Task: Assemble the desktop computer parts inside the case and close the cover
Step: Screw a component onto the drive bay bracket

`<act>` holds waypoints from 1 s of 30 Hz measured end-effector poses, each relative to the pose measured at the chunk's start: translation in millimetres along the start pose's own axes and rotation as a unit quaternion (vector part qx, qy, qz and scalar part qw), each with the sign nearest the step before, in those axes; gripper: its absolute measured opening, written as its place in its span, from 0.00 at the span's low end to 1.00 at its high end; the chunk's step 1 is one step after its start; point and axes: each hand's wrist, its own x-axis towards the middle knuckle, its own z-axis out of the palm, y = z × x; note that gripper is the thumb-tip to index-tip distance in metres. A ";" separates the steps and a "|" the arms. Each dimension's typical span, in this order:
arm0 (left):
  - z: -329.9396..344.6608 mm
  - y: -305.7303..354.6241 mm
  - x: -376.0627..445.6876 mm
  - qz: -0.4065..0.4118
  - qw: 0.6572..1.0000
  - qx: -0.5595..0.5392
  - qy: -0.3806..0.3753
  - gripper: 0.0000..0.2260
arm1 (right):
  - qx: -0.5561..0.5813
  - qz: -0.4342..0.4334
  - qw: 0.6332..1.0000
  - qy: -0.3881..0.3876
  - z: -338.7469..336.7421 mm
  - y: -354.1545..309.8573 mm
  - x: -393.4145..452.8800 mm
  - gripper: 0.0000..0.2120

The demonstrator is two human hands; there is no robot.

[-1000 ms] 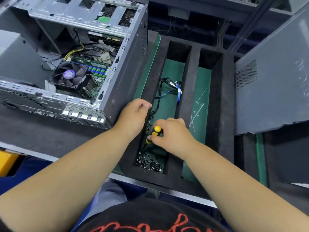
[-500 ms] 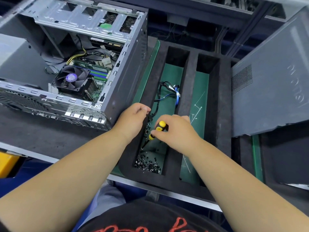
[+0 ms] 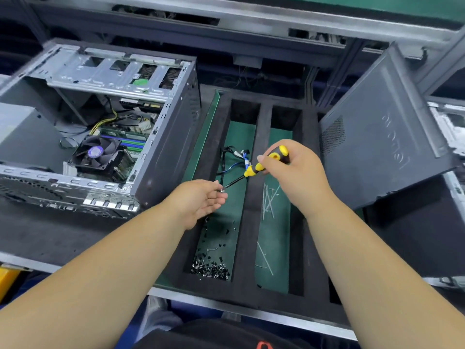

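Observation:
The open computer case (image 3: 166,152) lies on its side at the left, showing a cooler fan (image 3: 97,153) and motherboard. My right hand (image 3: 299,177) grips a yellow and black screwdriver (image 3: 261,165) above the foam tray (image 3: 249,222). Its tip carries a small screw (image 3: 222,190) just above the fingers of my left hand (image 3: 198,201), which lies palm up with fingers relaxed. A pile of black screws (image 3: 210,269) sits at the near end of the tray's left slot. The grey side cover (image 3: 385,137) leans at the right.
Black and blue cables (image 3: 235,157) lie in the left slot's far half. White cable ties (image 3: 269,200) lie in the right slot. A metal rail (image 3: 226,16) runs across the back. Dark foam matting (image 3: 50,235) covers the bench in front of the case.
Both hands have risen out of the tray slot. My right hand lifted the screwdriver up and right with a screw on its tip. My left hand opened palm up beneath it.

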 end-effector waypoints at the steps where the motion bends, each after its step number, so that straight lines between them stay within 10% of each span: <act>1: 3.3 3.9 -1.5 -0.016 0.999 -0.034 -0.007 0.05 | 0.003 -0.002 1.000 0.002 -3.6 -1.3 -0.2 0.06; 30: -20.0 120.2 -52.6 0.189 0.982 -0.019 -0.017 0.08 | 0.149 -0.072 0.978 0.127 -1.0 -93.2 19.1 0.02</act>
